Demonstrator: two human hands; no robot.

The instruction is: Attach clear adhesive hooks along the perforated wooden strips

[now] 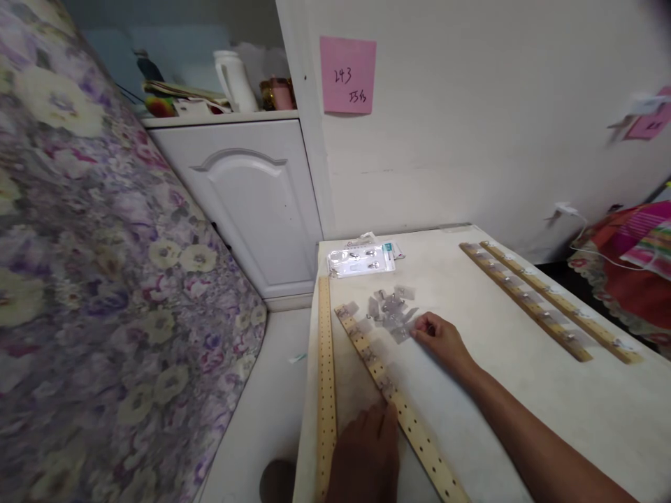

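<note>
My left hand (368, 450) is at the near left side of a perforated wooden strip (414, 426), its fingers bent against the strip's edge. Clear square pieces with small metal hooks sit along the far half of this strip. Beyond it lies a loose pile of clear adhesive hooks (393, 314). At the right edge of the pile, my right hand (439, 341) has thumb and forefinger pinched at one of the clear pieces; the fingertips partly hide it. A second perforated wooden strip (326, 363), bare of hooks, runs along the table's left edge.
Two wooden strips with hooks (524, 300) lie at the table's right side. Clear hook packaging (361, 260) rests at the back left. A white wall with a pink note (348, 75) stands behind the table (445, 279). Left are a white cabinet (251, 209) and a floral curtain (131, 314).
</note>
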